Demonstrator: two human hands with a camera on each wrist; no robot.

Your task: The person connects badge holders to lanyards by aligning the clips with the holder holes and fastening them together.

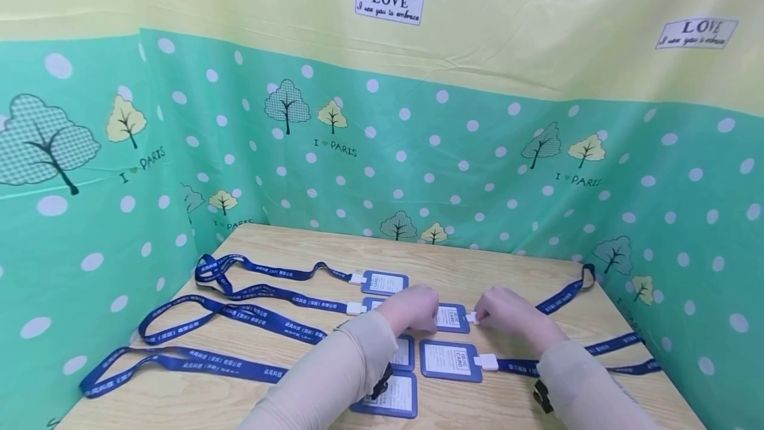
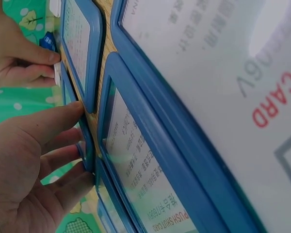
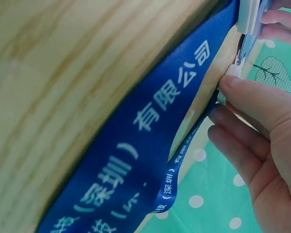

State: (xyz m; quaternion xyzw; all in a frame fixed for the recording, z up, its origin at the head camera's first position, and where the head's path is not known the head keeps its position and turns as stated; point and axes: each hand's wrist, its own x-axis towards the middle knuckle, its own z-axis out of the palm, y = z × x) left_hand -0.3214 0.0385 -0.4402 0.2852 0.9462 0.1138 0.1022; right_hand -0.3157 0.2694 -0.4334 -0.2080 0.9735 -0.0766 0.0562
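A blue ID card holder (image 1: 452, 318) with a white card lies between my two hands in the head view. My left hand (image 1: 416, 308) grips its left end; in the left wrist view, the thumb is on one edge of the holder (image 2: 88, 145) and fingertips are on the other. My right hand (image 1: 512, 311) pinches the white clip (image 3: 234, 71) at the holder's right end, between thumb and fingers. A dark blue lanyard (image 1: 561, 298) with white lettering runs from behind that hand toward the back right. Part of the holder is hidden by my left hand.
Nearer me lies another card holder (image 1: 450, 361), its lanyard running right under my right forearm. Several holders form a column on the left, such as the far one (image 1: 385, 283), their lanyards (image 1: 280, 297) looping left. A green dotted curtain (image 1: 406, 151) surrounds the wooden table (image 1: 501, 264).
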